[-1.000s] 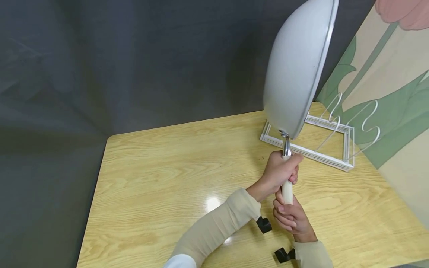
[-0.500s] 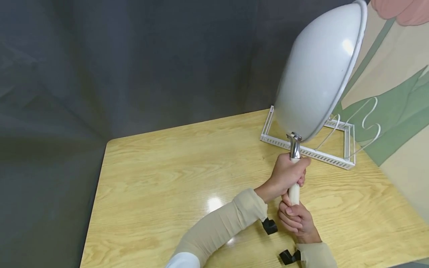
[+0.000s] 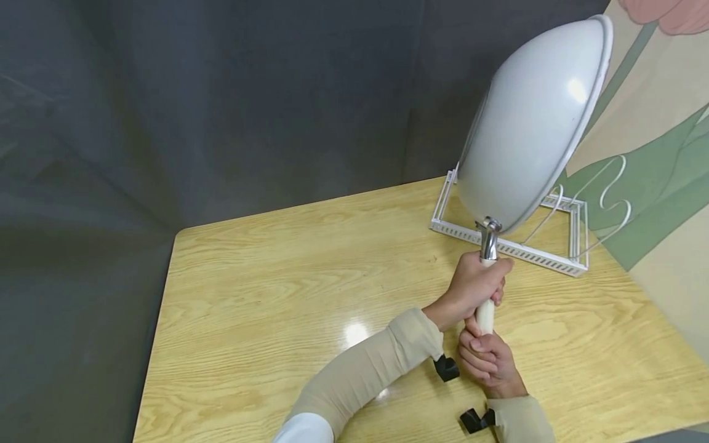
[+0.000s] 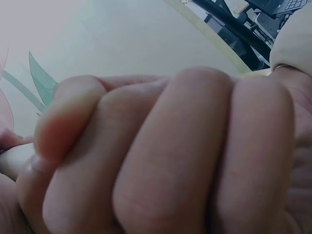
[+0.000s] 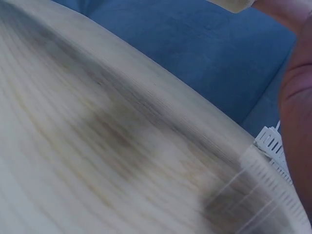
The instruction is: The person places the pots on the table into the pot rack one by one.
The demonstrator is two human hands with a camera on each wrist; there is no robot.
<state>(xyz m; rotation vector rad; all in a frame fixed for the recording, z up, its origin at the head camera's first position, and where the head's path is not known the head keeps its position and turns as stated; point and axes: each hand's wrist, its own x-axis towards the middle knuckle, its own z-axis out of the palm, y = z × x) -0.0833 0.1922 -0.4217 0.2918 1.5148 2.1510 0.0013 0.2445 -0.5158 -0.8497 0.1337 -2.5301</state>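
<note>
Both hands grip the handle (image 3: 485, 312) of a white pan (image 3: 532, 123): left hand (image 3: 472, 288) curled round it higher up, right hand (image 3: 487, 363) wrapped just below. The pan is raised on edge above the white rack (image 3: 512, 249), which stands on the wooden table (image 3: 266, 295).

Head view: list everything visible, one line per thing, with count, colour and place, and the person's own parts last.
Pan: one, white, held up on edge above the table's far right, handle downward.
Pan handle: one, cream with a metal neck, between both hands.
Rack: one, white, with wire dividers, far right of the table behind the pan.
Table: one, light wood.
Backdrop: dark grey cloth behind the table.
Panel: cream with green and pink flower print, on the right.
Left hand: grips the handle, upper.
Right hand: grips the handle's end, lower.
Sleeves: two, beige.
</note>
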